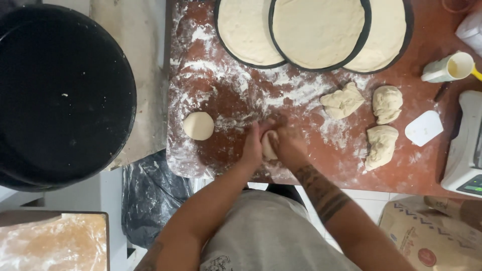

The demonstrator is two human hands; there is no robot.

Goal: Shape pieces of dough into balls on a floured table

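This is looking like a bakery or pizza kitchen at work. Flour is dusting a reddish worktable (pixel 427 165), three round black pans (pixel 321 68) are lying lined with flattened dough, and rough dough pieces (pixel 386 104) are waiting beside a white scraper (pixel 424 128). A scale (pixel 464 150) is sitting at the edge, and a flour sack (pixel 432 236) is standing below.

At twelve o'clock I see three dough-lined pans (pixel 316 32) overlapping. At nine sits a round dough ball (pixel 198 125); far left, a stack of black pans (pixel 60 95). At three lie three rough dough lumps (pixel 381 143), a white scraper (pixel 424 128), a cup (pixel 449 68) and a scale (pixel 464 148).
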